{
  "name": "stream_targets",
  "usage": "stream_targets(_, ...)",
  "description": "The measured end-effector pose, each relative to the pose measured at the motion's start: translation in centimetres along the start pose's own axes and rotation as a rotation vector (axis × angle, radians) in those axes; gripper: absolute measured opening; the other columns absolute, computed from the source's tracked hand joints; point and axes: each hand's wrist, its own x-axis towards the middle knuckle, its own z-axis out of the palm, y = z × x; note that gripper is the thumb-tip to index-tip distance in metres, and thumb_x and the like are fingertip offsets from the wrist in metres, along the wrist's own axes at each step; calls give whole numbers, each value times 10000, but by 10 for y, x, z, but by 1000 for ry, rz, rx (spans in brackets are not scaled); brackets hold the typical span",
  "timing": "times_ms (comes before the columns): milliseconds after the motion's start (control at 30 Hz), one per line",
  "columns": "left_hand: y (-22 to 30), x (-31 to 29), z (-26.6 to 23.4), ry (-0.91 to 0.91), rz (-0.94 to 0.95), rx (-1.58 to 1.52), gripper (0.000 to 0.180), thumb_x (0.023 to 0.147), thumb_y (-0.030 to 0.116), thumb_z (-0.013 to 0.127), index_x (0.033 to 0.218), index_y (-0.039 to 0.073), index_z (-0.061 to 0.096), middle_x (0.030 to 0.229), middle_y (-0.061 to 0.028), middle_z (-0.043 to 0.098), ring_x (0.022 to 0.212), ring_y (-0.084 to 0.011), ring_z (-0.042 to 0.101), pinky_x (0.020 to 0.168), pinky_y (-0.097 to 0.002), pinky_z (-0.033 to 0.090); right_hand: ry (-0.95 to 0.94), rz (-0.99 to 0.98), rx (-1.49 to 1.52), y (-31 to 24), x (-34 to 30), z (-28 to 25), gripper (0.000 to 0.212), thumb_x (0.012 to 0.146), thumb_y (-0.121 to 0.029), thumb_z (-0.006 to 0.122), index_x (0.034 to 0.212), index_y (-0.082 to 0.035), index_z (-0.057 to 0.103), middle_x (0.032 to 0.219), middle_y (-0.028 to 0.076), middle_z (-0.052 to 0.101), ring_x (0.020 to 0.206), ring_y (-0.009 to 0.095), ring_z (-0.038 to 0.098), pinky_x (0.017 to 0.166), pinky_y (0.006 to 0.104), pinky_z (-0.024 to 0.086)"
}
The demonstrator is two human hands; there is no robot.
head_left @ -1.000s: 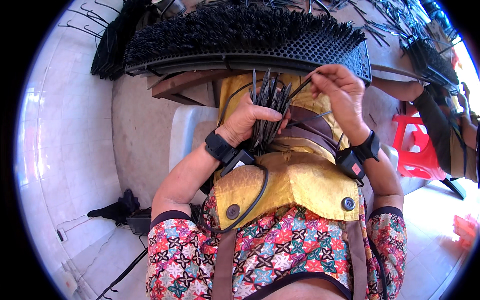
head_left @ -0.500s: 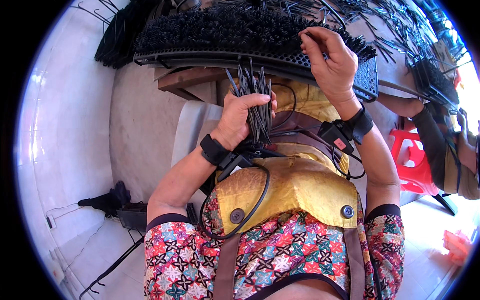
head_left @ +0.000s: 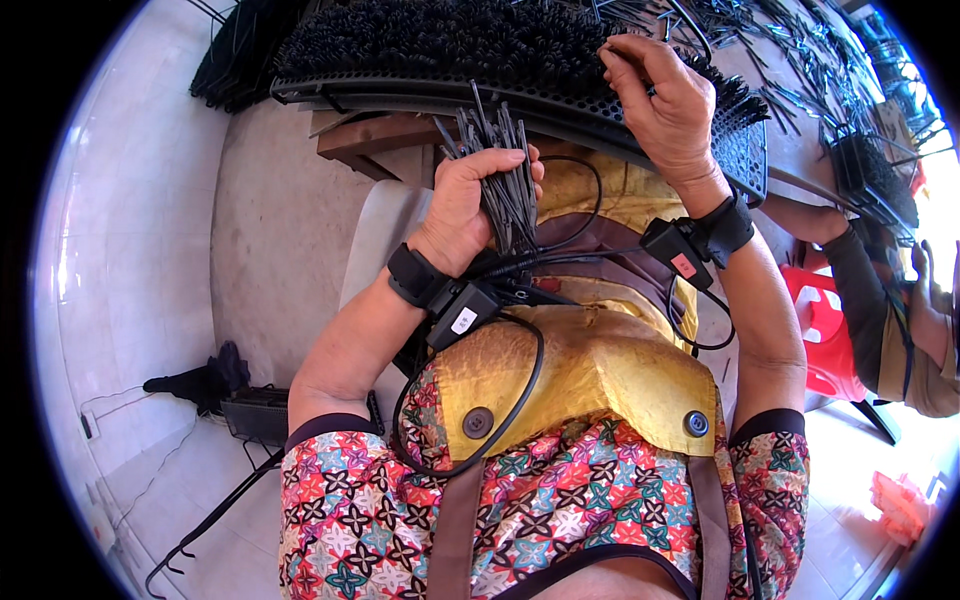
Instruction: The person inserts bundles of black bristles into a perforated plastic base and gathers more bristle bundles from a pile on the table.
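Note:
My left hand (head_left: 458,205) is wrapped round a bundle of thin black strips (head_left: 512,195), thumb across the front, their ends sticking up above the fist. Farther up and to the right, my right hand (head_left: 672,120) is closed in a pinch, thumb against fingertips. Whatever it pinches is too small and dark to make out. Those fingertips are over a black perforated rack (head_left: 560,112), densely filled with upright black strips (head_left: 430,50). Both wrists carry black straps with small boxes and cables.
Loose black strips (head_left: 770,50) lie scattered over the table at the far right. Another person's leg (head_left: 865,290) and a red plastic stool (head_left: 828,335) are on the right. A smaller filled rack (head_left: 872,180) stands beyond. Dark hanging bundles (head_left: 235,60) are at the far left.
My left hand has moved slightly up and left with the bundle. My right hand has lifted a little, still pinched over the rack. The whole view has shifted slightly.

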Motion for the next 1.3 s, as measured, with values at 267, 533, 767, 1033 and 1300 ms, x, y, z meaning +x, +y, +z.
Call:
stream_targets(267, 1, 4, -4, 10, 24, -51, 179, 831, 82, 554, 969, -30, 575, 852, -127, 633, 727, -207, 629, 693, -297, 545, -60, -209, -1, 0, 3, 7, 164, 717, 1, 634, 876, -21, 603, 795, 122, 624, 715, 300, 620, 645, 357, 507)
stream_targets(533, 3, 6, -6, 17, 54, 15, 193, 836, 88, 551, 978, -40, 574, 843, -131, 631, 743, -210, 624, 706, -308, 539, -464, -237, -425, -5, -5, 12, 151, 661, -51, 611, 794, -42, 540, 703, 120, 596, 699, 320, 617, 600, 394, 500)
stream_targets(767, 1, 7, -3, 13, 98, 36, 182, 782, 61, 593, 923, -52, 618, 794, -137, 654, 682, -206, 640, 648, -300, 546, -896, 180, 153, -17, -86, -26, 101, 724, -94, 615, 745, -4, 573, 709, 200, 583, 695, 396, 568, 611, 448, 459)
stream_targets(1033, 5, 6, -3, 7, 141, 86, 176, 782, 55, 598, 916, -57, 621, 796, -143, 652, 684, -209, 647, 639, -298, 556, -942, 205, 35, -37, -111, -49, 105, 719, -88, 626, 761, -3, 582, 747, 182, 566, 729, 372, 561, 640, 433, 456)
stream_targets(1300, -4, 2, 6, -10, 179, 182, 175, 765, 9, 606, 920, -73, 614, 821, -147, 650, 722, -213, 654, 641, -310, 569, -1084, 97, -4, -38, -119, -41, 105, 651, -35, 578, 739, 22, 589, 750, 192, 566, 752, 365, 568, 671, 429, 463)
